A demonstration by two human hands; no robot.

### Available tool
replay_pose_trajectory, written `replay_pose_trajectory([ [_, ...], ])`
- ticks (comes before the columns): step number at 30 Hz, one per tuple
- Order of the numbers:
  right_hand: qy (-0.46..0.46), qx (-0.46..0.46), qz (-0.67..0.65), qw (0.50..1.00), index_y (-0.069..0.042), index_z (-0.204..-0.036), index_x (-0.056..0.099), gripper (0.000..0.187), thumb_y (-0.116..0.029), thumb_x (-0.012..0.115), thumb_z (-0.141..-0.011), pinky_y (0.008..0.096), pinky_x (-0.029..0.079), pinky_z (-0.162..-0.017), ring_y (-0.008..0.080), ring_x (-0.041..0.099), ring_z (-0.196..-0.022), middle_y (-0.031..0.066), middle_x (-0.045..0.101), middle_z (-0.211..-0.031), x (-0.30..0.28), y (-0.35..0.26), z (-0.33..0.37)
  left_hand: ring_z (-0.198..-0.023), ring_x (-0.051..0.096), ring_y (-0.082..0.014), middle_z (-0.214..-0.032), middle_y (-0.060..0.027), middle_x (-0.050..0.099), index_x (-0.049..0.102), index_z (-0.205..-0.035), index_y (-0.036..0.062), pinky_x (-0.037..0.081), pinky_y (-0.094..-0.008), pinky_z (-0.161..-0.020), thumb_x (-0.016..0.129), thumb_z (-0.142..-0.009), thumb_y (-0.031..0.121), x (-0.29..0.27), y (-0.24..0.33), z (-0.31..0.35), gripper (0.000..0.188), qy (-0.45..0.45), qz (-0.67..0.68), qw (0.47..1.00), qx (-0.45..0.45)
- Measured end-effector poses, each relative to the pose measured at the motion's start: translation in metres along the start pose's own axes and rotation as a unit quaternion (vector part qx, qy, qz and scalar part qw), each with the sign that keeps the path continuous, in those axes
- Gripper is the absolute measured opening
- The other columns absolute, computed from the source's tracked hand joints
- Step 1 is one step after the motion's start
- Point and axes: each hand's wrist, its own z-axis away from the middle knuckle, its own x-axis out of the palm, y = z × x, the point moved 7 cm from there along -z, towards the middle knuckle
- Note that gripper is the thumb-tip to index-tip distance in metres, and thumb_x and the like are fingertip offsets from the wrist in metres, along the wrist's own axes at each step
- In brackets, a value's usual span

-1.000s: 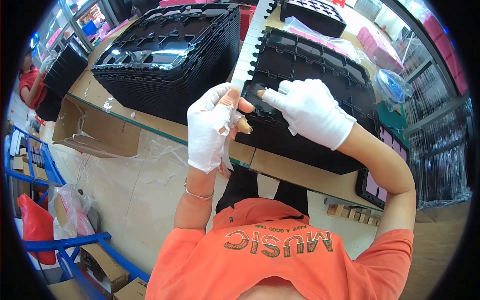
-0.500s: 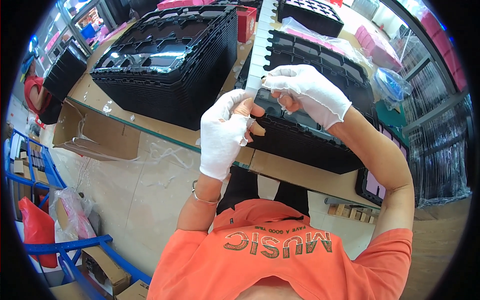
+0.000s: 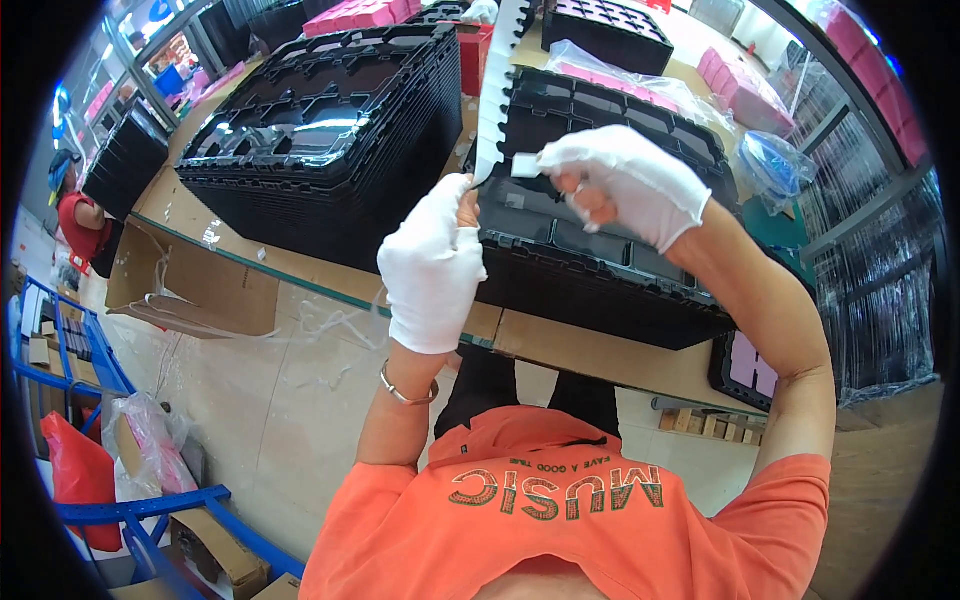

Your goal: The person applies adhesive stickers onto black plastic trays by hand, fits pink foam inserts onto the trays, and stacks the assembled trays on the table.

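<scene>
My left hand [image 3: 432,270], in a white fingerless glove, pinches the near end of a long white strip [image 3: 492,110] that runs away across the table. Between the fingertips of my gloved right hand [image 3: 630,185] is a small white square piece [image 3: 525,165], apart from the strip. Both hands are over the near part of a stack of black plastic trays [image 3: 600,238], whose top tray has rectangular compartments. A second tall stack of black trays [image 3: 320,135] stands to the left of my left hand.
An open cardboard box [image 3: 215,290] sits below the table's left edge. Beyond the stacks are a red box [image 3: 474,55] and pink trays [image 3: 745,90]. A blue item in clear plastic [image 3: 775,165] lies right. Another person [image 3: 82,215] stands far left.
The small white piece has come away from the strip's end in my right hand, which has moved slightly right. My left hand has shifted left with the strip.
</scene>
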Motion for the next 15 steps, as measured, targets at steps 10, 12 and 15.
replay_pose_trajectory([
  [10,0.125,-0.061,0.220,0.965,-0.009,-0.080,0.062,0.021,-0.028,0.067,-0.085,0.0217,0.031,-0.045,0.0049,0.044,-0.051,-0.0043,0.050,-0.064,-0.122,-0.028,-0.115,-0.054,0.053,-0.0027,-0.083,-0.0041,0.067,0.064,-0.110,-0.0012,0.035,-0.0170,-0.046,0.062,-0.095,0.027,-0.001,-0.019,-0.014,0.032,-0.030,0.270,0.929,-0.253],
  [12,0.158,-0.046,0.224,0.961,-0.010,-0.077,0.061,0.020,-0.028,0.068,-0.084,0.0220,0.029,-0.043,0.0047,0.042,-0.050,-0.0041,0.049,-0.064,-0.135,-0.025,-0.136,-0.054,0.052,-0.0028,-0.077,-0.0033,0.065,0.065,-0.108,-0.0005,0.036,-0.0175,-0.046,0.059,-0.097,0.023,0.005,-0.024,-0.013,0.026,-0.057,0.270,0.930,-0.244],
  [15,0.155,-0.048,0.266,0.950,-0.011,-0.067,0.057,0.024,-0.029,0.071,-0.075,0.0263,0.032,-0.041,0.0098,0.046,-0.050,0.0004,0.051,-0.060,-0.137,-0.021,-0.164,-0.052,0.051,-0.0023,-0.073,-0.0028,0.065,0.066,-0.107,0.0001,0.035,-0.0170,-0.045,0.061,-0.096,0.025,0.011,-0.025,-0.014,0.028,-0.053,0.275,0.927,-0.251],
])
